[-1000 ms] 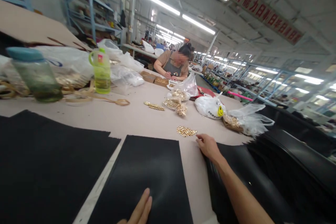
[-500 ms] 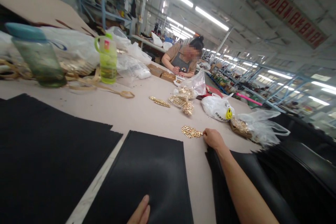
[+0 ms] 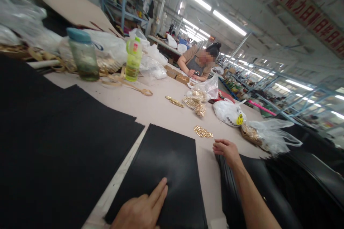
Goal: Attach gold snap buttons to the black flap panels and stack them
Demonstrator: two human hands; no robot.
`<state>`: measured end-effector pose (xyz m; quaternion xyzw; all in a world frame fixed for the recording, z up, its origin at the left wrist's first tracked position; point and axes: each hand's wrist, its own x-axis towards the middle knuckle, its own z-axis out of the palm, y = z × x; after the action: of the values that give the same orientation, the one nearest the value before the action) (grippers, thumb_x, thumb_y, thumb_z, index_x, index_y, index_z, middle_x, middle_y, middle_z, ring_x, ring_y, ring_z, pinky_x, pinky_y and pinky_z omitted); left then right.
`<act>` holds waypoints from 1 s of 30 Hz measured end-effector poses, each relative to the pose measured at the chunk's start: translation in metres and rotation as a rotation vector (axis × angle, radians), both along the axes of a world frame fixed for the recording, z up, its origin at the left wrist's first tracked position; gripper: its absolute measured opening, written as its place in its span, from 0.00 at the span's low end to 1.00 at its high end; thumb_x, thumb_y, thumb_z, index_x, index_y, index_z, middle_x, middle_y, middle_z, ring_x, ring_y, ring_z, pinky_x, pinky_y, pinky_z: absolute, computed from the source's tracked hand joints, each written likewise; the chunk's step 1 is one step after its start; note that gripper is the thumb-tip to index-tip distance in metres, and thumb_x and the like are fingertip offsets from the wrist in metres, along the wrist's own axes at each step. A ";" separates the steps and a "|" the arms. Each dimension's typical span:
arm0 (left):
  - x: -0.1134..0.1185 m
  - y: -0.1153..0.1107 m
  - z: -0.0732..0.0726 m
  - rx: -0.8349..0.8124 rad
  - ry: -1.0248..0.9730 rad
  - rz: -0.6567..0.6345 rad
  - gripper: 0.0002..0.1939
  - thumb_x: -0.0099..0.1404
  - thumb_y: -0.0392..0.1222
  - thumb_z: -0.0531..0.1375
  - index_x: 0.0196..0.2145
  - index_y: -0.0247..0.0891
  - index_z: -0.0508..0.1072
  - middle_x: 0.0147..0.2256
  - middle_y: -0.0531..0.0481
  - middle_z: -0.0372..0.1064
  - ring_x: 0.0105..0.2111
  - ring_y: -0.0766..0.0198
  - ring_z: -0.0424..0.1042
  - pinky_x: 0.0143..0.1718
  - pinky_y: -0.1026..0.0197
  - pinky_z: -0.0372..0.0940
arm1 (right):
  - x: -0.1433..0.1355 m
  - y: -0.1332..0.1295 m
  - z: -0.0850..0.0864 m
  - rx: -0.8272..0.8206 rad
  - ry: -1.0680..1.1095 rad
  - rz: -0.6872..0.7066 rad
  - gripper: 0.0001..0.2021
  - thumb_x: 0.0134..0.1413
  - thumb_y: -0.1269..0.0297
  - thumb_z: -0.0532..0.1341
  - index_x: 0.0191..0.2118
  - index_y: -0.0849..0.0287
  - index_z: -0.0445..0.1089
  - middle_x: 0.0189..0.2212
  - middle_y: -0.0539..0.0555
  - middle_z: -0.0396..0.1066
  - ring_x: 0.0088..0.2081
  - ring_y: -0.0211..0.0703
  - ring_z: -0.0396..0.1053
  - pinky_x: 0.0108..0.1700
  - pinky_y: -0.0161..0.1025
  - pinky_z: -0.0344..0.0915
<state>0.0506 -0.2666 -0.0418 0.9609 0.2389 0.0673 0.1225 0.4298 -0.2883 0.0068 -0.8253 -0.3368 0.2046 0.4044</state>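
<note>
Rested unclenched left hand (image 3: pixel 142 205), with two fingers extended, on flat-laid black leather-like panel (image 3: pixel 179 164), and poised right hand (image 3: pixel 228 151), curled with unclear grip, leaving gold-coloured metal fittings (image 3: pixel 203 132) loose beyond its fingertips.

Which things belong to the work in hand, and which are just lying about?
Seemingly in use:
Flat black leather-like panel, touched by the left hand
Small shiny gold pieces, piled near the right hand

Apparently lying about:
Clear bottle with teal lid
Yellow-green translucent plastic bottle
White plastic bag with yellow smiley
</note>
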 end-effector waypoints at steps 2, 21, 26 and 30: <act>0.001 0.000 0.012 -0.036 0.044 -0.039 0.38 0.55 0.30 0.58 0.64 0.34 0.58 0.66 0.40 0.50 0.41 0.56 0.74 0.42 0.55 0.71 | -0.027 -0.009 0.001 0.045 0.121 0.022 0.20 0.43 0.54 0.66 0.39 0.65 0.71 0.31 0.60 0.76 0.35 0.50 0.77 0.39 0.45 0.75; -0.008 -0.002 0.014 -0.029 -0.099 -0.075 0.28 0.66 0.42 0.56 0.62 0.31 0.60 0.61 0.41 0.61 0.41 0.56 0.72 0.40 0.54 0.70 | -0.177 -0.009 -0.007 -0.274 0.246 0.596 0.08 0.51 0.64 0.61 0.35 0.61 0.75 0.25 0.49 0.72 0.26 0.37 0.67 0.29 0.33 0.64; -0.009 -0.002 0.012 -0.017 -0.104 -0.094 0.26 0.67 0.44 0.56 0.60 0.31 0.61 0.58 0.40 0.65 0.40 0.57 0.71 0.37 0.55 0.69 | -0.179 0.000 -0.003 -0.386 0.206 0.638 0.07 0.51 0.63 0.61 0.33 0.60 0.74 0.23 0.48 0.70 0.24 0.37 0.66 0.27 0.34 0.63; -0.009 0.000 0.013 -0.030 -0.109 -0.115 0.25 0.68 0.45 0.55 0.59 0.32 0.62 0.57 0.40 0.65 0.40 0.57 0.71 0.36 0.56 0.68 | -0.177 0.005 -0.002 -0.412 0.180 0.693 0.06 0.51 0.63 0.62 0.33 0.59 0.74 0.22 0.48 0.69 0.24 0.37 0.65 0.27 0.33 0.61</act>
<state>0.0412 -0.2669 -0.0291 0.9660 0.1774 0.1089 0.1532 0.2524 -0.2831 0.0049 -0.7056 -0.5101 0.4631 0.1655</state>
